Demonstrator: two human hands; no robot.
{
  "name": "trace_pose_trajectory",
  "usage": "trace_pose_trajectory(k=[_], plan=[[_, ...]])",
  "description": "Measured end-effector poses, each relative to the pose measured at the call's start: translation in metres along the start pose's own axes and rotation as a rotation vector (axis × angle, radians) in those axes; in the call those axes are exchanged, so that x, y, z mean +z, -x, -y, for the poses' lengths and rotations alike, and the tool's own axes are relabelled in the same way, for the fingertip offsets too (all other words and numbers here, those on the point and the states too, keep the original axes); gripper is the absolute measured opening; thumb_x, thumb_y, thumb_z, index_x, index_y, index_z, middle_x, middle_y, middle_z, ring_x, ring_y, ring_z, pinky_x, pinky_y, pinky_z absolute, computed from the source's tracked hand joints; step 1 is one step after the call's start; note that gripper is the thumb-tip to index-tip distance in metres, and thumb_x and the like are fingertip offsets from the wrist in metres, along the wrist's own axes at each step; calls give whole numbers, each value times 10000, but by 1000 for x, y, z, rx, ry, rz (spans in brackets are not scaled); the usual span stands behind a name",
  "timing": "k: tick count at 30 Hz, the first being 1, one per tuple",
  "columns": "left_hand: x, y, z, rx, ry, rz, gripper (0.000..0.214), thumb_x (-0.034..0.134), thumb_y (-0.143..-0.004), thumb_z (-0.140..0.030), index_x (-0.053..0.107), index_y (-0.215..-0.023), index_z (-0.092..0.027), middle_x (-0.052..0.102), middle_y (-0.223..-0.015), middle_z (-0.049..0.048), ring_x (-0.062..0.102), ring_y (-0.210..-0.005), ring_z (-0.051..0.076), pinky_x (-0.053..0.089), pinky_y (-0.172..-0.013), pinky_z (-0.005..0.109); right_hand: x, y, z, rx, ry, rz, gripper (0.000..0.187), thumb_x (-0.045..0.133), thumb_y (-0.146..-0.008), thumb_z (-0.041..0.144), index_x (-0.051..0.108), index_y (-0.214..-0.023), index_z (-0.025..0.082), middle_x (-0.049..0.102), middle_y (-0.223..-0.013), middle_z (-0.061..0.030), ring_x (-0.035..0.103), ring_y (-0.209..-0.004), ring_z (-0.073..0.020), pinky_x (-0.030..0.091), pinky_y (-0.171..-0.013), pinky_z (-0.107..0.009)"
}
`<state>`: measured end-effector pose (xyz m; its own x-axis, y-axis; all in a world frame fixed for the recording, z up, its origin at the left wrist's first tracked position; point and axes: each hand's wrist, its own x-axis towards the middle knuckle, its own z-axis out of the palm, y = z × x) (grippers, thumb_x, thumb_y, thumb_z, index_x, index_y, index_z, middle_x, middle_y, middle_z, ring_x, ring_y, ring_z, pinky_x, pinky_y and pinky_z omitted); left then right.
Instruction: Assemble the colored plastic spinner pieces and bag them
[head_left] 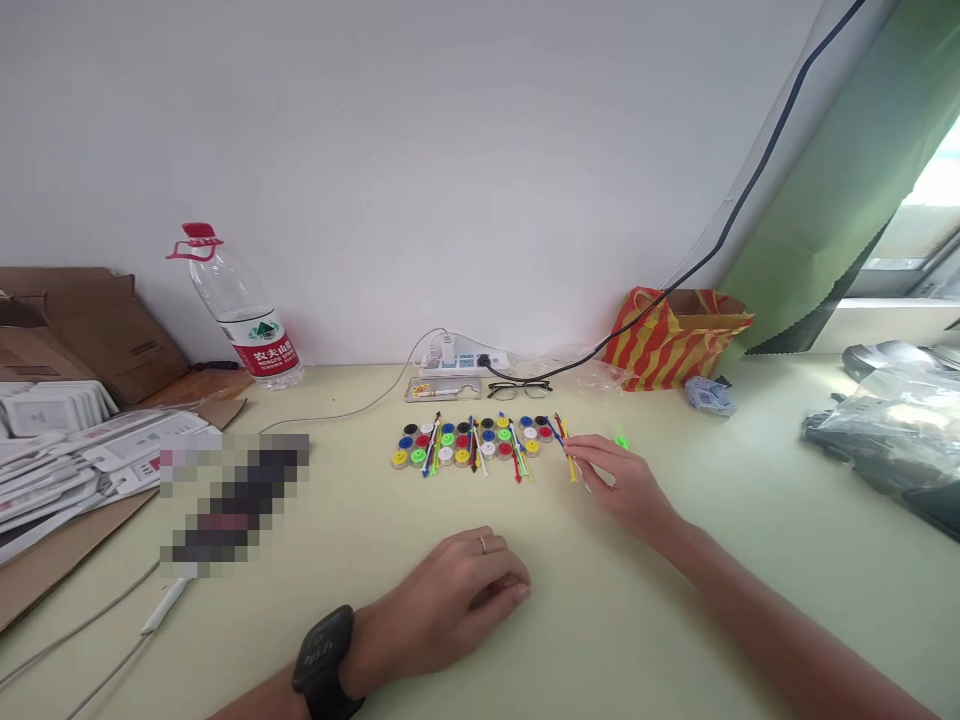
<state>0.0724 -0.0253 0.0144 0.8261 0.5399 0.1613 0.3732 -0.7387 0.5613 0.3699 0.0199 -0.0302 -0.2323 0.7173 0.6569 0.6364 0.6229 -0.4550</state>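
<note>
My right hand [626,487] pinches a blue stick [553,430] beside the rows of caps [488,436] on the counter [337,490]; three stick bundles [474,445] lie across them, a fourth [572,469] looks unfinished. My left hand [457,590] rests empty, loosely curled.

Coarse blocks blur a dark object [240,505] at eight o'clock. At four, the right hand [622,485] covers part of a blue stick [555,432]. The left hand [457,590], at six, hides its palm; the watch [326,655], at seven, has illegible digits. Edges crop the cardboard box [105,325] at nine, the curtain [840,190] at two.
</note>
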Motion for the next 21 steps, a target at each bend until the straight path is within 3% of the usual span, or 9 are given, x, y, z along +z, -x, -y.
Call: trace_pose_trajectory(k=[5,9,15,21], plan=[[-1,2,0,-7,8,10,168,485,-1043,-212,652,-1038,-211,680,-947,42,596,-904,189,470,-816,298,-2,-3,8,-24,24,-72,170,570,-1010,196,704,-1085,268,757,-1069,-58,723,-983,-224,596,-863,-375],[0,1,0,-3,10,7,141,508,-1024,-204,649,-1027,-209,670,-908,38,588,-876,188,471,-797,296,-4,-6,13,-24,51,-50,140,524,-1034,219,658,-1065,246,705,-1012,-84,673,-953,-237,565,-845,-398],[-1,2,0,12,17,-15,124,525,-1001,-177,644,-1015,-207,655,-878,30,587,-853,182,476,-779,287,-6,-5,23,110,14,77,234,400,-1082,315,623,-1116,255,638,-998,-92,627,-843,-217,544,-729,-345],[0,2,1,19,17,-22,118,537,-991,-161,642,-1019,-207,648,-883,30,586,-857,183,474,-776,285,-7,-4,23,139,21,93,359,330,-1086,300,626,-1285,263,617,-938,-81,603,-771,-216,522,-691,-349]])
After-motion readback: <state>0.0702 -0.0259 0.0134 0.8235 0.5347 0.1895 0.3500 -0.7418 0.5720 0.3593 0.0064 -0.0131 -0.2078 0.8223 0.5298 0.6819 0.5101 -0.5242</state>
